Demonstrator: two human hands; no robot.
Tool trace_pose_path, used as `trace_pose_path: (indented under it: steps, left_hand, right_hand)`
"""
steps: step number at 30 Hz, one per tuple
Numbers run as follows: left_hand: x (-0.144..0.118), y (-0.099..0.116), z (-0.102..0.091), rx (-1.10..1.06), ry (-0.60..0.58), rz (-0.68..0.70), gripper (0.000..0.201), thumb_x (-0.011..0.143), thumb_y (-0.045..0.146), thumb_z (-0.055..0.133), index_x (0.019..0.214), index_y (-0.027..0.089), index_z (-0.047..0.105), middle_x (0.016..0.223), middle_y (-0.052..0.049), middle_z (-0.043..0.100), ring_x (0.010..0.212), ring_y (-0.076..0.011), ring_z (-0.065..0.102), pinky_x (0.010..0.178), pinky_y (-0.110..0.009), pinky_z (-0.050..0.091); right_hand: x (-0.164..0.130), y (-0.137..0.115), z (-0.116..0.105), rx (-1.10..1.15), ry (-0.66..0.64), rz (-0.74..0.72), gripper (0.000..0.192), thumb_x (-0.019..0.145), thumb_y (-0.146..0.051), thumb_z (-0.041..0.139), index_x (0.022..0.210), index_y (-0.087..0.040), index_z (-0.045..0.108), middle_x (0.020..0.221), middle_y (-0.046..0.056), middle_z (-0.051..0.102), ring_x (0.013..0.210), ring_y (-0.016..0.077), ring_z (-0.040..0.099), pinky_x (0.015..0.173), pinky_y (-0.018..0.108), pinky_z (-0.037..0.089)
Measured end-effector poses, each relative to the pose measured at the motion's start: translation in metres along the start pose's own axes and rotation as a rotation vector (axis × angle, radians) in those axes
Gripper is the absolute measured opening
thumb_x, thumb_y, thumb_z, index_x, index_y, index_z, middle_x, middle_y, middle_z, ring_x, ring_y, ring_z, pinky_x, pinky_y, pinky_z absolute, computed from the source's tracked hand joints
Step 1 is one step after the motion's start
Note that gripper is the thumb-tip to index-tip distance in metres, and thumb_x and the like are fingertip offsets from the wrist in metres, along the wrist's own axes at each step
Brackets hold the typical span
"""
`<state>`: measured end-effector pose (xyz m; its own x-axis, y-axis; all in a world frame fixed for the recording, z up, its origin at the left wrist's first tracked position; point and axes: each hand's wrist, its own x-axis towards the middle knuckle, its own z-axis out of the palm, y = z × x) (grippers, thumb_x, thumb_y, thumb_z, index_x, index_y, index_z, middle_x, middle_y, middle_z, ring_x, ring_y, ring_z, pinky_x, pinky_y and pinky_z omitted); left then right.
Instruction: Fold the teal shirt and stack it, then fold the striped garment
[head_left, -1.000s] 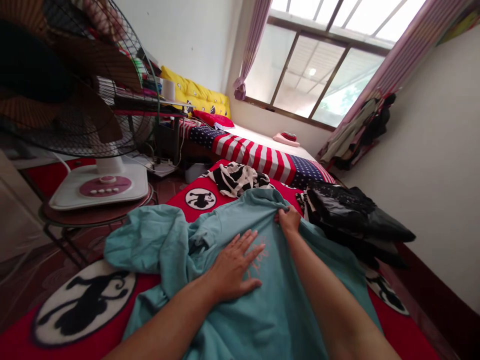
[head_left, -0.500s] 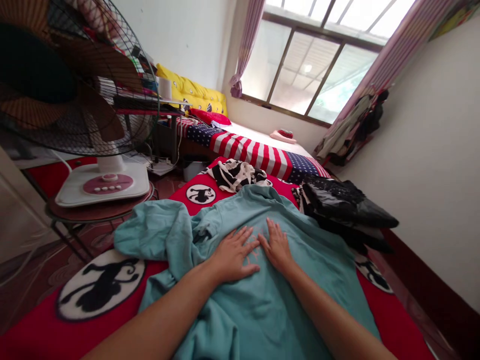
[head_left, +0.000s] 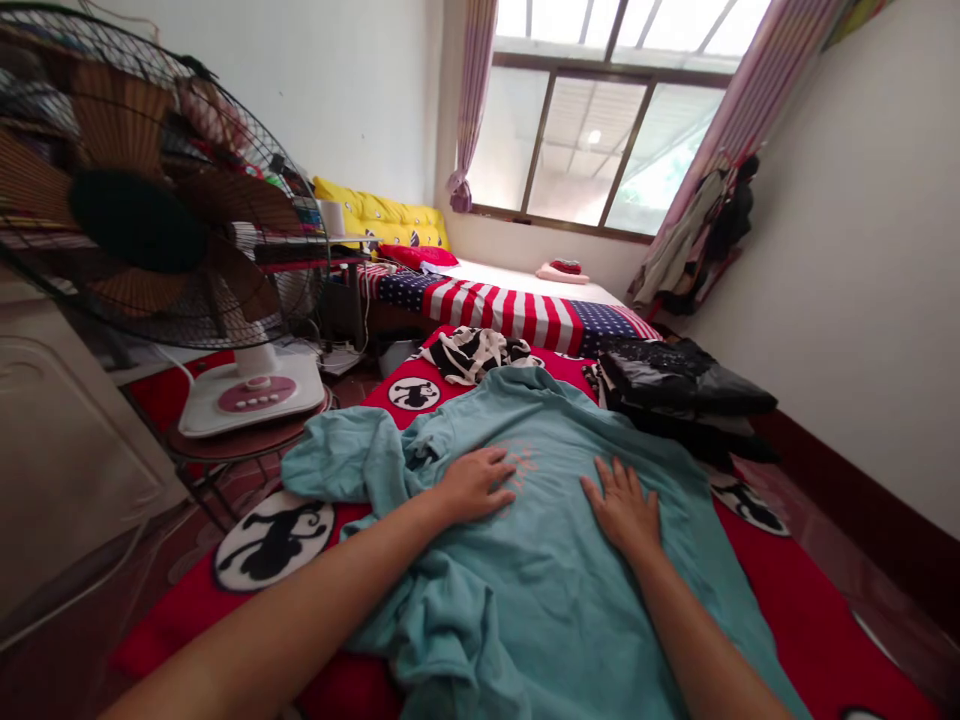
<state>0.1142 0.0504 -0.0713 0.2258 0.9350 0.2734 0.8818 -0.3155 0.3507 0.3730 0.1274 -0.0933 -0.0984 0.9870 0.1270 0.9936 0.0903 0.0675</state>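
Note:
A teal long-sleeved shirt (head_left: 555, 570) lies spread over a red blanket (head_left: 757, 600) patterned with monkeys in white ovals. Its collar points away from me, and one sleeve is bunched at the left. My left hand (head_left: 478, 487) lies on the shirt's chest, fingers stretched, beside a small orange print (head_left: 523, 462). Flat on the right half of the chest rests my right hand (head_left: 624, 508), its fingers spread. Neither hand grips the cloth.
Beyond the collar lies a crumpled black-and-white cloth (head_left: 476, 352). A pile of dark folded clothes (head_left: 679, 385) sits at the right. On the left, a fan (head_left: 255, 390) stands on a round stool (head_left: 247, 440). A bed with a flag-patterned cover (head_left: 517, 312) is behind.
My right hand has slid to the right across the shirt, away from my left hand, uncovering more of the orange print. The view has turned somewhat, showing more of the fan.

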Motion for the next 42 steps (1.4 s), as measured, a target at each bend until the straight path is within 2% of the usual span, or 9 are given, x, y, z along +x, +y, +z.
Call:
trace_pose_path:
  steps: [7, 12, 17, 23, 28, 33, 35, 38, 42]
  left_hand:
    - [0.022, -0.062, -0.065, 0.177, 0.239, -0.490, 0.042, 0.088, 0.032, 0.051, 0.125, 0.013, 0.055, 0.126, -0.019, 0.061, 0.121, -0.0322, 0.053, 0.098, -0.043, 0.043]
    - [0.028, -0.105, -0.068, 0.168, 0.058, -0.616, 0.042, 0.067, 0.043, 0.076, 0.098, 0.016, 0.070, 0.098, -0.010, 0.073, 0.095, -0.0287, 0.067, 0.077, -0.030, 0.051]
    - [0.032, -0.117, -0.069, 0.244, 0.044, -0.629, 0.029, 0.085, 0.036, 0.063, 0.109, 0.019, 0.065, 0.113, -0.006, 0.066, 0.104, -0.0240, 0.062, 0.086, -0.036, 0.051]
    - [0.037, -0.112, -0.076, 0.337, -0.010, -0.590, 0.034, 0.091, 0.035, 0.058, 0.120, 0.016, 0.056, 0.120, -0.009, 0.059, 0.102, -0.0219, 0.061, 0.085, -0.043, 0.053]
    - [0.058, -0.076, -0.089, 0.370, 0.072, -0.424, 0.035, 0.093, 0.032, 0.054, 0.123, 0.014, 0.056, 0.129, -0.013, 0.054, 0.115, -0.0270, 0.055, 0.096, -0.050, 0.046]
    - [0.053, -0.018, -0.040, 0.224, -0.058, -0.072, 0.045, 0.089, 0.042, 0.056, 0.130, 0.022, 0.057, 0.136, -0.007, 0.055, 0.123, -0.0218, 0.053, 0.105, -0.031, 0.039]
    - [0.035, -0.007, -0.012, 0.152, -0.174, 0.111, 0.055, 0.088, 0.052, 0.053, 0.138, 0.029, 0.048, 0.149, -0.005, 0.043, 0.136, -0.0239, 0.040, 0.112, -0.039, 0.031]
    - [0.010, -0.011, 0.012, 0.153, -0.196, 0.112, 0.059, 0.093, 0.058, 0.038, 0.147, 0.035, 0.032, 0.159, -0.004, 0.022, 0.146, -0.0280, 0.018, 0.115, -0.054, 0.015]
    - [-0.008, -0.033, 0.000, 0.182, -0.264, 0.058, 0.057, 0.096, 0.052, 0.032, 0.149, 0.031, 0.027, 0.160, -0.006, 0.016, 0.147, -0.0267, 0.012, 0.116, -0.051, 0.013]
  right_hand:
    - [-0.002, 0.001, 0.001, 0.028, 0.037, -0.002, 0.061, 0.096, -0.054, 0.022, 0.149, -0.026, 0.032, 0.156, 0.006, 0.028, 0.143, 0.0293, 0.023, 0.109, 0.056, 0.025]
    - [-0.002, 0.000, 0.001, 0.055, 0.033, 0.006, 0.060, 0.096, -0.054, 0.022, 0.148, -0.026, 0.032, 0.157, 0.006, 0.027, 0.143, 0.0296, 0.022, 0.110, 0.057, 0.023]
    - [-0.002, 0.001, 0.002, 0.071, 0.026, 0.002, 0.061, 0.096, -0.055, 0.021, 0.149, -0.026, 0.031, 0.157, 0.007, 0.026, 0.143, 0.0298, 0.021, 0.111, 0.056, 0.021]
    - [-0.003, 0.000, 0.000, 0.093, 0.024, 0.001, 0.061, 0.096, -0.054, 0.021, 0.149, -0.026, 0.032, 0.157, 0.007, 0.026, 0.143, 0.0299, 0.020, 0.111, 0.056, 0.020]
    - [-0.004, 0.000, -0.002, 0.105, 0.004, 0.006, 0.062, 0.096, -0.055, 0.020, 0.149, -0.025, 0.030, 0.158, 0.007, 0.023, 0.144, 0.0297, 0.018, 0.111, 0.056, 0.019]
    - [-0.004, 0.001, 0.000, 0.105, 0.003, -0.006, 0.063, 0.096, -0.056, 0.019, 0.149, -0.025, 0.029, 0.158, 0.007, 0.023, 0.144, 0.0296, 0.018, 0.111, 0.056, 0.018]
    - [-0.004, 0.002, 0.000, 0.108, 0.003, -0.013, 0.062, 0.096, -0.056, 0.020, 0.149, -0.025, 0.030, 0.158, 0.007, 0.023, 0.144, 0.0295, 0.018, 0.111, 0.056, 0.018]
    - [-0.004, 0.004, 0.000, 0.108, 0.000, -0.019, 0.062, 0.096, -0.056, 0.021, 0.149, -0.026, 0.030, 0.158, 0.007, 0.023, 0.144, 0.0293, 0.019, 0.112, 0.056, 0.018]
    - [-0.003, 0.005, 0.000, 0.107, 0.003, -0.018, 0.062, 0.096, -0.056, 0.020, 0.149, -0.026, 0.030, 0.158, 0.006, 0.024, 0.144, 0.0290, 0.019, 0.112, 0.056, 0.019]
